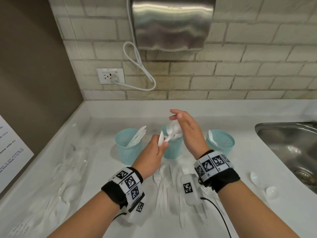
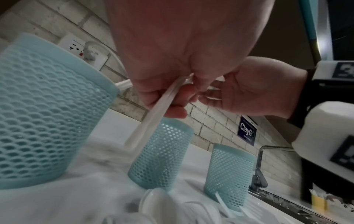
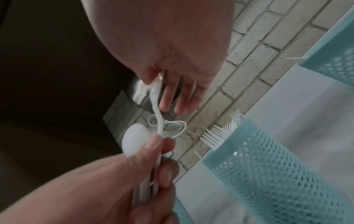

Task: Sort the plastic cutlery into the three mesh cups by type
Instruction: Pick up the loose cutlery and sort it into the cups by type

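Three teal mesh cups stand in a row on the white counter. The left cup [image 1: 127,148] holds forks [image 3: 216,136], the middle cup [image 1: 172,148] holds spoons, and the right cup [image 1: 220,140] holds one spoon. My left hand [image 1: 163,143] grips a small bunch of white spoons [image 2: 153,116] by their handles, in front of the middle cup. My right hand [image 1: 175,115] hovers above the middle cup and pinches the end of one spoon [image 3: 155,94] between thumb and fingers. More loose cutlery [image 1: 171,186] lies on the counter under my wrists.
A steel sink [image 1: 291,146] is set into the counter at the right, with two loose spoons [image 1: 253,177] near its edge. Clear plastic wrappers [image 1: 72,169] lie at the left. A hand dryer [image 1: 171,23] and a socket [image 1: 110,76] are on the brick wall.
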Motion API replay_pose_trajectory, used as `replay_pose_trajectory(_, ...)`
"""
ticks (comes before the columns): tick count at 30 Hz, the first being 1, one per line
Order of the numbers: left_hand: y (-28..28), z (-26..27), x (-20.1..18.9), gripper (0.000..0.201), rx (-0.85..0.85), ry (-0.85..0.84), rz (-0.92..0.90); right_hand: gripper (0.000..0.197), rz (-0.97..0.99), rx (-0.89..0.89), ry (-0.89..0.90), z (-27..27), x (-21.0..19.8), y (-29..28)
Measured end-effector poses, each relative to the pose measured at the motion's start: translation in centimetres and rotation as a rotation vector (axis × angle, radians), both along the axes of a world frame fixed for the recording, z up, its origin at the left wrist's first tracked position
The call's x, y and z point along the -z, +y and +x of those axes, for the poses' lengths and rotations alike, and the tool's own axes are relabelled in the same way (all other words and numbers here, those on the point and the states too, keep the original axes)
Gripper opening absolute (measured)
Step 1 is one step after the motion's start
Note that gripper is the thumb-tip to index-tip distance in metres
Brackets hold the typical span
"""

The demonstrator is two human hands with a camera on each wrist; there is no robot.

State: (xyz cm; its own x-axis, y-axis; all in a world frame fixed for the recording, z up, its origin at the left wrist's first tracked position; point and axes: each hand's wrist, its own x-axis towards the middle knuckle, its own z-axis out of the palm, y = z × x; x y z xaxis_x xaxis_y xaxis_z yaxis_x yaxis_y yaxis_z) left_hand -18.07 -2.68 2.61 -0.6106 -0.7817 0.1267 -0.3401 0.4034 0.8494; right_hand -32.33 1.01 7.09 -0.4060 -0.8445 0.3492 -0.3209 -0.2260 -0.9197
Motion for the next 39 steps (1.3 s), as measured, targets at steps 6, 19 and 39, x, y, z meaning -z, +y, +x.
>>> replay_pose_trajectory(6, 0.6, -2.5, -0.3, 0.033, 0.054, 0.139, 0.035, 0.042, 0.127, -0.154, -0.133, 0.6, 0.8, 2.2)
replay_pose_trajectory(19, 5.3, -7.4, -4.2, 0.016, 0.046, 0.38, 0.325, 0.02, 0.281, -0.265, 0.168, -3.5, 0.4, 6.8)
replay_pose_trajectory(39, 7.4, 1.1, 4.8, 0.081, -0.453, -0.738, 0.25, 0.06, 0.382, 0.366, 0.256, -12.8, 1.2, 8.1)
